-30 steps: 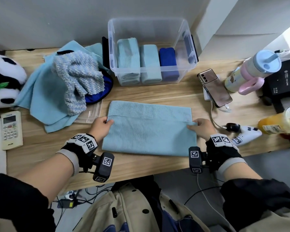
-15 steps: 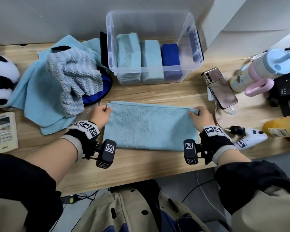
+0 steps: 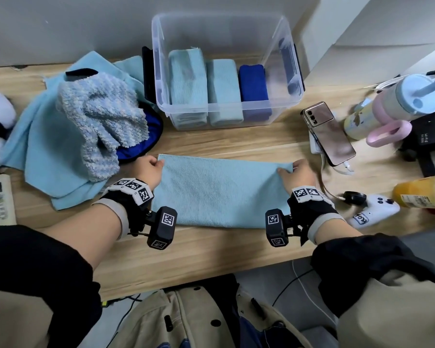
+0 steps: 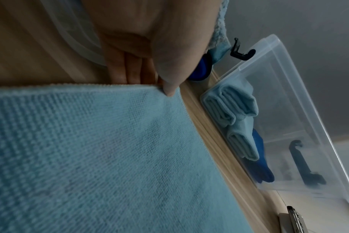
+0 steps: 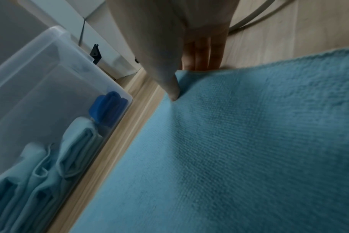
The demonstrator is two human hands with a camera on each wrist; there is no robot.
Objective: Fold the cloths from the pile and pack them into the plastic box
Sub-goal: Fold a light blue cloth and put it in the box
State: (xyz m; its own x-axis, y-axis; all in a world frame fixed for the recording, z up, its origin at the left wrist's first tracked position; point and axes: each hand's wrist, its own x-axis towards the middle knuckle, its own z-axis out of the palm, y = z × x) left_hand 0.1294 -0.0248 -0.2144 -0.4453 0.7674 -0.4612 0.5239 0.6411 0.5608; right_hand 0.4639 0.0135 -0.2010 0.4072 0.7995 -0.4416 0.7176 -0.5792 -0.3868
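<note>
Light-blue cloth (image 3: 221, 192), folded flat rectangle

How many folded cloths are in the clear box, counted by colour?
Light blue folded cloths: 2
Dark blue folded cloth: 1
Total in the clear plastic box: 3

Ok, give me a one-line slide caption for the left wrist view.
Left hand pinches the far corner of the light blue cloth flat on the wooden desk, beside the clear plastic box holding folded cloths.
</note>
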